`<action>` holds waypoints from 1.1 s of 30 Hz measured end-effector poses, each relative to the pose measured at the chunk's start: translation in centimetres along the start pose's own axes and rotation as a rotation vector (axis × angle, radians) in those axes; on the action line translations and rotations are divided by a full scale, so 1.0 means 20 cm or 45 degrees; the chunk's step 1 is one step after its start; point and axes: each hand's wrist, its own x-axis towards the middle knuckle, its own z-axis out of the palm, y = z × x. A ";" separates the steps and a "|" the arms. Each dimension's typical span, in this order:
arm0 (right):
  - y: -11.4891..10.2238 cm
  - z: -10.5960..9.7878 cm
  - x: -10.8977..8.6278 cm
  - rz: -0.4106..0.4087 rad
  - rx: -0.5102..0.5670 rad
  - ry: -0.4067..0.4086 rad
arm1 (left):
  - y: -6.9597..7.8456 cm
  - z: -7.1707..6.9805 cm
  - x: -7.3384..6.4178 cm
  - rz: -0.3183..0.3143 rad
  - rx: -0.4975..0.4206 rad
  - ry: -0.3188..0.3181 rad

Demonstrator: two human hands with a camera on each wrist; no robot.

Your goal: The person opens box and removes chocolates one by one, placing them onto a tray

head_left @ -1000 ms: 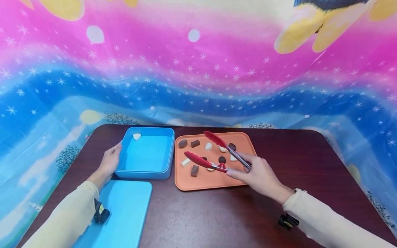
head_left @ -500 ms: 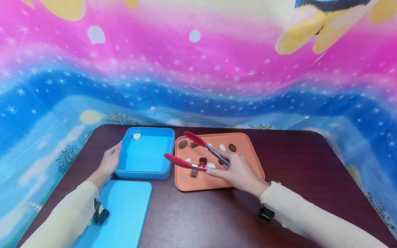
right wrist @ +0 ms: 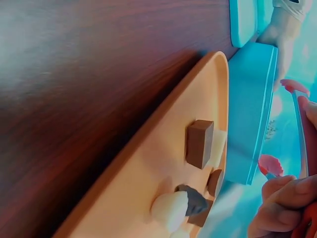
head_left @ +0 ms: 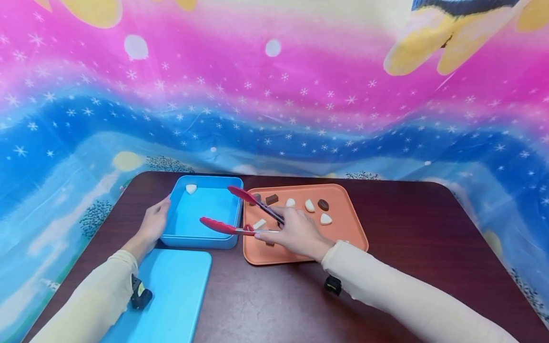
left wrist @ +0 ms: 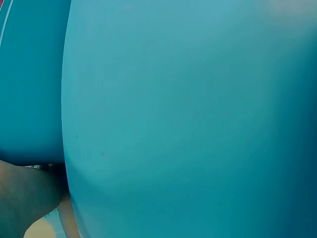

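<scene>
My right hand (head_left: pixel 296 233) grips metal tongs (head_left: pixel 268 211) with red scalloped tips. The tongs' arms are spread, with nothing between them. Both tips lie over the right part of a blue square box (head_left: pixel 197 242). Inside that box, at the back left corner, is a single white chocolate piece (head_left: pixel 191 189). My left hand (head_left: pixel 151 224) rests against the box's outer left wall with its fingers fairly straight. Beneath my right hand is an orange tray (head_left: pixel 351 224) bearing several brown and white chocolates, including a white triangular one (head_left: pixel 326 219); my hand hides some of them.
A blue lid (head_left: pixel 180 286) lies in front of the box, under my left forearm. Box and tray stand side by side on a dark brown table (head_left: pixel 407 219). A printed cloth (head_left: pixel 274 95) hangs behind the table.
My right hand has moved left with the spread tongs, from over the tray until the tips are over the box. My left hand, the box and the lid have stayed put.
</scene>
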 end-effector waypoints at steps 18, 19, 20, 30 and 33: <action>-0.16 0.18 0.18 -0.029 -0.110 -0.058 | 0.00 0.01 0.00 -0.003 0.002 0.014; -0.17 0.19 0.19 -0.021 -0.107 -0.058 | 0.00 0.01 0.00 0.000 -0.001 0.012; -0.18 0.19 0.20 -0.019 -0.109 -0.060 | 0.01 0.00 0.00 0.002 -0.001 0.013; -0.28 0.26 0.33 -0.048 -0.324 -0.036 | 0.00 0.00 0.00 -0.015 0.017 0.021; -0.30 0.28 0.36 -0.036 -0.400 -0.037 | 0.00 0.00 0.00 -0.021 0.014 0.021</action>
